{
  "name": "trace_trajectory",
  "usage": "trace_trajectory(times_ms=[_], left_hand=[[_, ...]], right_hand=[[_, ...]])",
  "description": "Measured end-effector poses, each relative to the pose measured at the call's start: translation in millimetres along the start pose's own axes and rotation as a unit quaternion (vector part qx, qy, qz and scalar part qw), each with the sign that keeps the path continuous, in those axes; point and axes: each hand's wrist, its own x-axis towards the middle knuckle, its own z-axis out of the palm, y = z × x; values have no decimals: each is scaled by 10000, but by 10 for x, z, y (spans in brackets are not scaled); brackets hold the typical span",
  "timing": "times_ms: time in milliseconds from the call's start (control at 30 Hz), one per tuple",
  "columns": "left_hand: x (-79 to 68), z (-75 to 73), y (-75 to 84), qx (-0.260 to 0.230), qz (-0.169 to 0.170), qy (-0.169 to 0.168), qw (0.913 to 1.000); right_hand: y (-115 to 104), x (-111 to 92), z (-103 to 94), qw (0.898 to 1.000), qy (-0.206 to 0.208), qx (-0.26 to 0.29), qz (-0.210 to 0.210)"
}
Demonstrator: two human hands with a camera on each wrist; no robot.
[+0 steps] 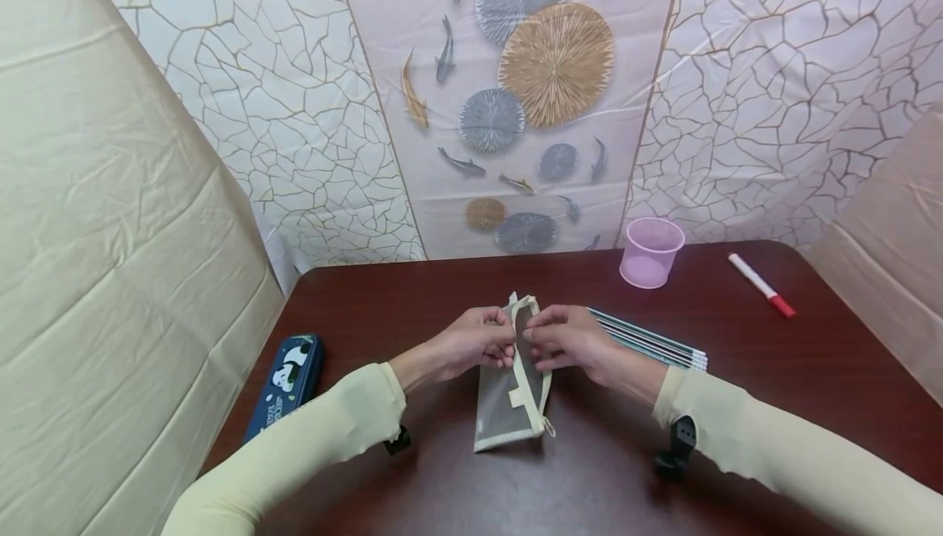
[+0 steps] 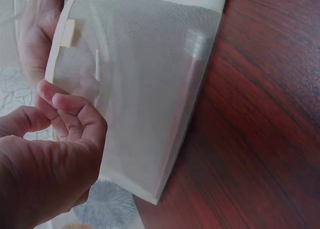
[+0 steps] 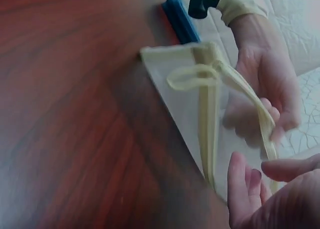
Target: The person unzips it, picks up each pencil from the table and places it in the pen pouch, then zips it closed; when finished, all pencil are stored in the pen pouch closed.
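A pale mesh zipper pouch [image 1: 501,413] stands on the table with its mouth parted and a zipper pull at its near end. My left hand [image 1: 479,341] pinches the left rim of the mouth between thumb and curled fingers. At the right side of the mouth is my right hand [image 1: 578,345], its fingers touching the rim. The right wrist view shows a gap between the right thumb [image 3: 290,168] and fingers, with nothing visible in it. Through the mesh in the left wrist view shows a slim object with a clear end [image 2: 195,43]; its kind is unclear.
Several slim striped pencils [image 1: 651,341] lie beyond my right wrist. A pink mesh-like cup [image 1: 651,256] stands at the back right, with a white marker with a red end [image 1: 761,284] beside it. A dark blue panda pencil case [image 1: 286,385] lies at the left edge.
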Motion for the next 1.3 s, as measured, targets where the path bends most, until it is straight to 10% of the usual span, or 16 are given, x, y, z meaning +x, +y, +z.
trace_trajectory(times_ms=[433,967,1300], left_hand=[[0,-29,-31,148,87,147,9997],[-3,-53,-19,302,22,153,9994],[-6,-75,-40,370,55,196,9991]], right_hand=[[4,-80,-692,9803,202,-1739,-910],[99,50,-1532,8713,394,-4643,-1536],[161,115,-1717,8945,204,-4339,-1057]])
